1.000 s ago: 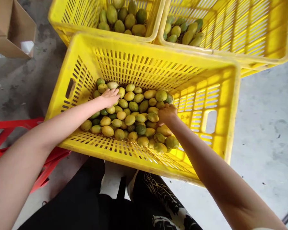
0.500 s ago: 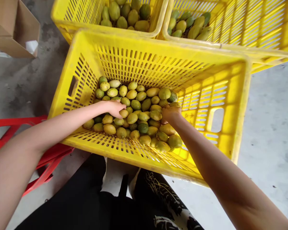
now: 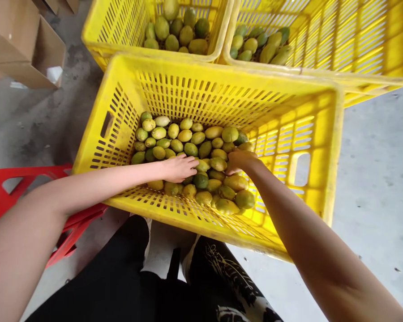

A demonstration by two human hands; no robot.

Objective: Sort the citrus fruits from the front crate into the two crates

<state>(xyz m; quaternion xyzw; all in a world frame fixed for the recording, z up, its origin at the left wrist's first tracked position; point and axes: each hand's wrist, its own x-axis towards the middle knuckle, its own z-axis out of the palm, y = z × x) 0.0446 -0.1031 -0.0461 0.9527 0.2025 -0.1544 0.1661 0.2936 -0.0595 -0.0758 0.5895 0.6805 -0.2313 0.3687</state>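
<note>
Yellow-green lemons [image 3: 204, 149] cover the floor of the yellow slotted crate [image 3: 195, 74] in front of me. Across the middle of the pile lies my left hand [image 3: 180, 168], palm down, fingers stretched out and slightly spread over several lemons; it grips none. My right hand [image 3: 239, 160] reaches into the right end of the pile, its fingers curled down among the lemons. Whatever those fingers close on is hidden by the hand. Larger lemons [image 3: 237, 182] lie just below the right hand, and a dark green lemon [image 3: 200, 180] sits right below the left fingertips.
Behind stand two more yellow crates, the left crate [image 3: 102, 29] and the right crate [image 3: 398, 49], with lemons inside. A red plastic chair [image 3: 62, 243] is at the left. An open cardboard box [image 3: 30, 74] stands on the concrete floor [image 3: 372, 179] at upper left.
My left hand has moved right and slightly toward me over the lemons, and its fingers have straightened. My right hand has stayed in nearly the same spot. The view has shifted slightly.
</note>
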